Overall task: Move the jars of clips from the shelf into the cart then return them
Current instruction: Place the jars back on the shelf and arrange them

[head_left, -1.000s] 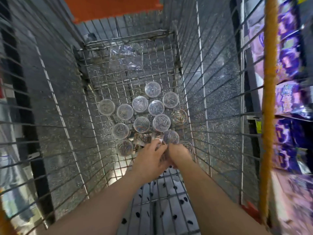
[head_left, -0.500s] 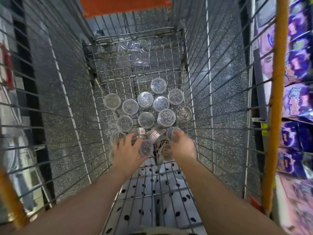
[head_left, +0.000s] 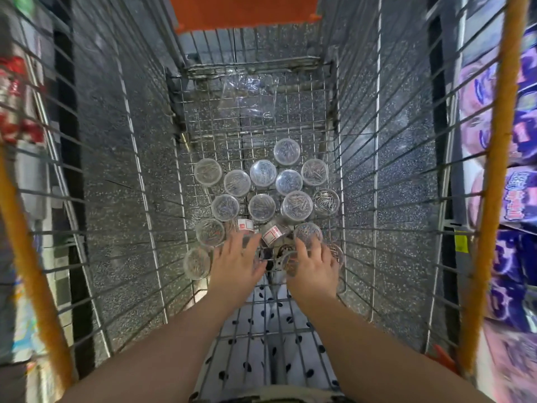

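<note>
Low in the middle, my left hand (head_left: 235, 258) and right hand (head_left: 313, 266) have moved apart over jars (head_left: 263, 207) in the cart (head_left: 357, 170). Left fingers (head_left: 247, 242) are open; right, I cannot tell. Maybe they go back next.

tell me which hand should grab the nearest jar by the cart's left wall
Left, probably. The left hand lies just beside that jar; the right hand is farther right, with the left hand between.

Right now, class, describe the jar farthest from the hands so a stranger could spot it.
Look into the wire cart, at the clear jars standing on its floor. One jar stands alone beyond the far row, closest to the orange panel.
</note>
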### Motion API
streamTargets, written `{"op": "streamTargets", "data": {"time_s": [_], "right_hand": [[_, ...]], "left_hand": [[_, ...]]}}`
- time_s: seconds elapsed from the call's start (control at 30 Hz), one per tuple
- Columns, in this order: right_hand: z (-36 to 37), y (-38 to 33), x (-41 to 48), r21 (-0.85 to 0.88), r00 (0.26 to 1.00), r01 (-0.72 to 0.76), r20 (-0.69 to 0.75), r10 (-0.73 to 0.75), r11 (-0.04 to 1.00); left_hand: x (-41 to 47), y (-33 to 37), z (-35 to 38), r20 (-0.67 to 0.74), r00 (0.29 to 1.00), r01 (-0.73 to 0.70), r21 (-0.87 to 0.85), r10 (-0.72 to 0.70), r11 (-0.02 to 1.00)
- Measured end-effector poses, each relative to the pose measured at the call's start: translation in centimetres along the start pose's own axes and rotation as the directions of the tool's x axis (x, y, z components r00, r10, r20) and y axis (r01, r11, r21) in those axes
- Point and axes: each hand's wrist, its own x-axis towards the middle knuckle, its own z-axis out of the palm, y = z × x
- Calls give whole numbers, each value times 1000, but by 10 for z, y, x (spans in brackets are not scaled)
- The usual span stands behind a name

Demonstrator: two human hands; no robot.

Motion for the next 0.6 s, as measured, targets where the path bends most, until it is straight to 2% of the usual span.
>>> {"op": "streamTargets", "data": {"time_s": [0.07,0.17,0.3,0.47,0.53,0.6], "right_hand": [[-1,-1,0,-17,998,45,-49,-46,999],[0,-2,-3,14,1000,1,18,-2,1000],[13,-1,-3,33,995,-20,102,17,999],[16,-14,9,26,996,27,80,-29,999],[12,-14,9,20,996,20,84,-22,1000],[5,-15,8,40,997,0,80,-4,999]], "left_hand": [[-1,10,1,95,993,-67,-93,76,993],[0,24,7,264,958,-77,-130,109,989],[5,37,20,388,921,95,-258,13,962],[21,40,22,454,888,278,-403,-74,872],[23,38,16,480,873,311,-412,-86,856],[24,40,7,481,874,281,-384,-69,879]]}}
